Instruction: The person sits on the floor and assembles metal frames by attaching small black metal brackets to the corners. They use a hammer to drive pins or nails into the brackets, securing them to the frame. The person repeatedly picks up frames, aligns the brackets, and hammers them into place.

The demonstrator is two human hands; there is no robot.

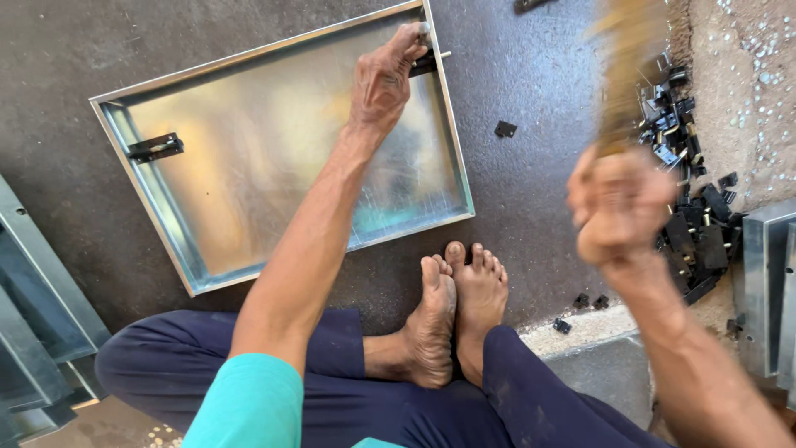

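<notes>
Overhead, a head cam looks down at a person sitting cross-legged on a dark floor, bare feet (456,315) together in front, navy trousers, teal sleeve on the left arm.

Left hand (383,79) reaches fwd to the far right rim of a shallow metal tray (249,166), which lies flat on the floor w/ its hollow side up. Fingers curl down over a small black latch (423,65) at that rim, pinching it; a pale pin pokes out past the edge beside it. A matching black bracket (155,147) sits on the tray's left wall, untouched.

Right hand (618,203) is raised, well apart from the tray, & blurred by motion. It's clenched round a wooden handle (626,75) that rises toward the top of frame; the tool's head is out of view, so can't tell what kind it is.

To the right, a heap of black parts (684,199) lies by the floor's rough edge, a few strays closer in. More metal frames (37,307) are stacked at left, another at far right.

Judging from this: the latch wants holding square & flat against the rim, w/ fingertips kept low & to the side, clear of the pin. Any blow should land straight on the pin, not glancing. Tray looks light, so it may skid; pressing down w/ the left hand would steady it.
</notes>
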